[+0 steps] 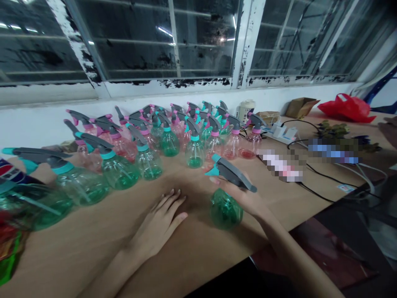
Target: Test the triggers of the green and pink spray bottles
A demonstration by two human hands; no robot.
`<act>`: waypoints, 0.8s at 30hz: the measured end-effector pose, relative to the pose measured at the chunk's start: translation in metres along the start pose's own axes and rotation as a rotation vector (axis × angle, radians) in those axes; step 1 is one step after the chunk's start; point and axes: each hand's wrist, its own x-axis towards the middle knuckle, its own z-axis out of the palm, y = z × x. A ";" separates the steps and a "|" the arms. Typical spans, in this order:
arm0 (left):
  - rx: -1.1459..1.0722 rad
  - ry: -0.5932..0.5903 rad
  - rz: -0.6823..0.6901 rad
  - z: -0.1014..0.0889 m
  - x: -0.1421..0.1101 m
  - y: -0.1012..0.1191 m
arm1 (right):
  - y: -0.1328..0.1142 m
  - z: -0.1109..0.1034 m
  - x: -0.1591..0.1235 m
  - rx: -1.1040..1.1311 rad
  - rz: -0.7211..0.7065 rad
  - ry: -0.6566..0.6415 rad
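Observation:
My right hand (240, 196) is wrapped round the neck of a green spray bottle (226, 211) with a grey and teal trigger head. The bottle is nearly upright over the table; whether its base touches the wood I cannot tell. My left hand (159, 225) lies flat on the table (192, 265) with its fingers stretched out, holding nothing. Beyond the hands stand several more spray bottles, green ones with teal collars such as the near green bottle (194, 155), and pink ones such as the pink bottle (248, 147) with pink collars.
To the right are a power strip (281, 133) with chargers, black and white cables, and two blurred-out devices. A red plastic bag (347, 108) and a brown paper bag (300, 107) lie farther back. A Pepsi bottle (18, 171) is at the left. Windows rise behind the table.

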 end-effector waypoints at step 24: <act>0.133 0.034 0.077 0.009 -0.002 -0.003 | 0.008 0.004 0.010 0.180 -0.041 -0.121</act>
